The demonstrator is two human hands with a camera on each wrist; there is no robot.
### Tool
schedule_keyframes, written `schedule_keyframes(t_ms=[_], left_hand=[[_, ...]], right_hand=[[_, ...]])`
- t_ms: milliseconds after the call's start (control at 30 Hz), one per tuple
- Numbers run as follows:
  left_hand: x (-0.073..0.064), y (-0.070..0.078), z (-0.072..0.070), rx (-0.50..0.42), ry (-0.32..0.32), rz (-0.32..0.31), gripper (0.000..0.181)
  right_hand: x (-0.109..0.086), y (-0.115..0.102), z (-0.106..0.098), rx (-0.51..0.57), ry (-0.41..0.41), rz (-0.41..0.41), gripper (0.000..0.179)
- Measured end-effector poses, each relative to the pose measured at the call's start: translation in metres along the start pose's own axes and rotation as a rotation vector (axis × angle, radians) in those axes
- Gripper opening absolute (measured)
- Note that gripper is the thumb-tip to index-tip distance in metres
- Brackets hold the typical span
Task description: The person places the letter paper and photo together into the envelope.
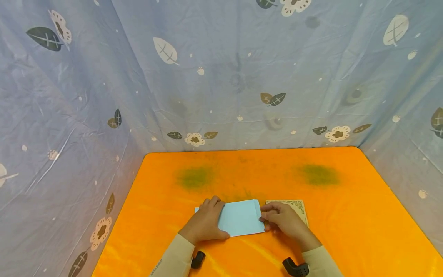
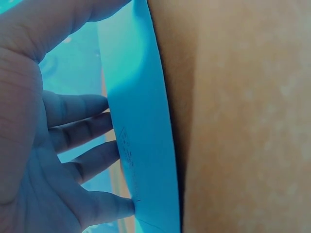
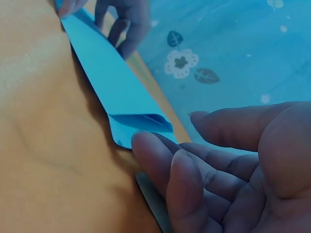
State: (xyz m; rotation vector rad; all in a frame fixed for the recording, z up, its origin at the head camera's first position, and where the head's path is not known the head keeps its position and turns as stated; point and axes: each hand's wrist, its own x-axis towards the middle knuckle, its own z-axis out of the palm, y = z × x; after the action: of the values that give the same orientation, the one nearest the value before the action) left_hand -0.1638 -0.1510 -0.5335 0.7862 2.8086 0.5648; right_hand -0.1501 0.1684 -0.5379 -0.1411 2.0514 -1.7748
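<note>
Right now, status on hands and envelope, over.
Left hand grips blue envelope. Right hand at its open end. Patterned card partly hidden by right hand, apparently not in the way.

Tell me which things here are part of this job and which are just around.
Part of the job:
blue envelope, gripped by the left hand, right hand at its open end
probably the patterned card, partly hidden by that hand

Just around:
orange tabletop
leaf-patterned curtain
black pieces at the wrists
</note>
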Motion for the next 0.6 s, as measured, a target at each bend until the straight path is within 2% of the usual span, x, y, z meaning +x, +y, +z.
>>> schedule_keyframes(t_ms=[267, 600], left_hand=[[0.0, 0.001, 0.0, -0.001, 0.006, -0.001, 0.092], [-0.001, 0.0, 0.0, -0.007, 0.011, -0.006, 0.091]], right_hand=[[-0.003, 0.002, -0.012, 0.067, 0.063, 0.006, 0.041], [-0.015, 0.002, -0.031, 0.034, 0.161, 0.041, 0.042]])
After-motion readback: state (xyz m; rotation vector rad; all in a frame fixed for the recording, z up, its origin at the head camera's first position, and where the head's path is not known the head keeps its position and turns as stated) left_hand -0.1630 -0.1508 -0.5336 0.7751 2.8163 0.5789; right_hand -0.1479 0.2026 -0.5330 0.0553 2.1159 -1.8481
